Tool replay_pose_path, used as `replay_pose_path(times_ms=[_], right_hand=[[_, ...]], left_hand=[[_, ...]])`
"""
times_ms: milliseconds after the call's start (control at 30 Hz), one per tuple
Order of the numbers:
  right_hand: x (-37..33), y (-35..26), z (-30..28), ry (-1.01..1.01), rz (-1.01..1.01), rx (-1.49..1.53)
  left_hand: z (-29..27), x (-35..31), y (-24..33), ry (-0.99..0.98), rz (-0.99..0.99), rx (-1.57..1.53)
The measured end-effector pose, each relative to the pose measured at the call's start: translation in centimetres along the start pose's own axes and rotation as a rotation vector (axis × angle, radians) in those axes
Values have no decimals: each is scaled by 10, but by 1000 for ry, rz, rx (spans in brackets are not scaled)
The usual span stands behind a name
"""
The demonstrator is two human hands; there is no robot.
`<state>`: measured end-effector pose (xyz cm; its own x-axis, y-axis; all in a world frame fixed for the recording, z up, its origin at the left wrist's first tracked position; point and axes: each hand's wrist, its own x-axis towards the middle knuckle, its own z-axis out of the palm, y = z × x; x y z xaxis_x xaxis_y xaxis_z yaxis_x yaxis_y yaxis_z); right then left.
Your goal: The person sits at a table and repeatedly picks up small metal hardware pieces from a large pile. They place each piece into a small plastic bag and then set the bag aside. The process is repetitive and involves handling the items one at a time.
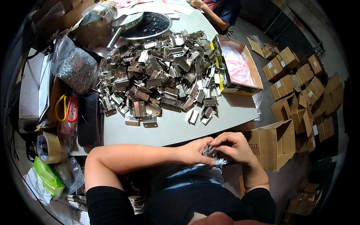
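Observation:
Close to my body, just past the table's near edge, my left hand is closed around a shiny metal bracket. Clear plastic seems to surround the bracket, though the fingers cover much of it. From the right, my right hand pinches at the same piece with thumb and fingertips. On the table beyond both hands lies a big heap of bent metal brackets with holes in them. A few loose brackets lie at the heap's near edge.
At the heap's right stands an open box of plastic bags. Behind it sits a metal bowl of dark parts. Left are a screw bag, scissors, a black case and tape. Cartons crowd the right floor; another person sits opposite.

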<state>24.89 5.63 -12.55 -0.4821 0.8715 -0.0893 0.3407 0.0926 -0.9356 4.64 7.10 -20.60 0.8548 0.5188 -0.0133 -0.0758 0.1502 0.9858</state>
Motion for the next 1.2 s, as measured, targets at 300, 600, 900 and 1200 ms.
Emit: replay_pose_path(times_ms=[300,600,900,1200], right_hand=[[3,-15,27,331,-163,-450],[-1,3,21,341,84,204],[-9,-17,12,223,-225,-233],[-8,-21,10,221,-236,-257]], left_hand=[[-1,-3,9,91,-120,75],[6,-2,1,193,122,118],[4,-4,12,227,40,32],[5,-3,12,304,181,247]])
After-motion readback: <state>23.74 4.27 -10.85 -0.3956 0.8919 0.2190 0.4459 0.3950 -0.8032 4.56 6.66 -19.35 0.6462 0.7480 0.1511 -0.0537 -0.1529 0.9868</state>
